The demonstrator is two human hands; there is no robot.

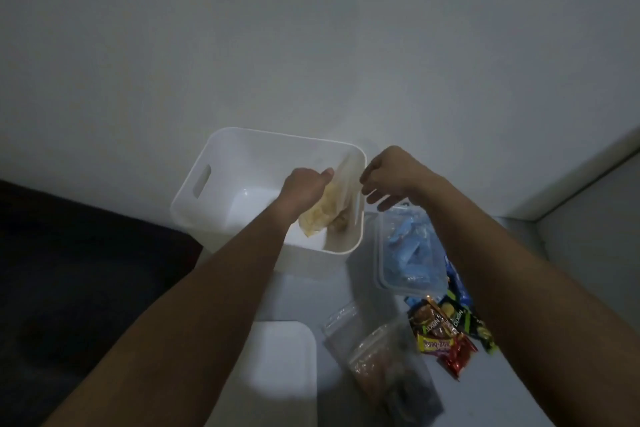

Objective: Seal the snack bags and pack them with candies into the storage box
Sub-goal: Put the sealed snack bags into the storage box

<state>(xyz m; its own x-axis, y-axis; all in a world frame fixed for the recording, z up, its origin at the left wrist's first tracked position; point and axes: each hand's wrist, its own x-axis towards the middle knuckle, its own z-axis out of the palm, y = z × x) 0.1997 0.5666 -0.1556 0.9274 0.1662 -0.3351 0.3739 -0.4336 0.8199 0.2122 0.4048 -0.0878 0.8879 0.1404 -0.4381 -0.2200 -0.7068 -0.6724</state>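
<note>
Left hand (306,189), grip closed on upper part of clear snack bag (327,208) of pale yellow chips. Bag inside white storage box (221,180), against its right wall; long axis tilted, top edge pointing up and away to the right rim, filled end low toward box floor. Right hand (391,177) just beside bag top at the rim, fingers loosely spread, holding nothing; contact unclear. On desk (485,399): clear container of blue wrapped candies (408,250), assorted snack packets (446,333), two more clear zip bags (384,360), white lid (284,357).
</note>
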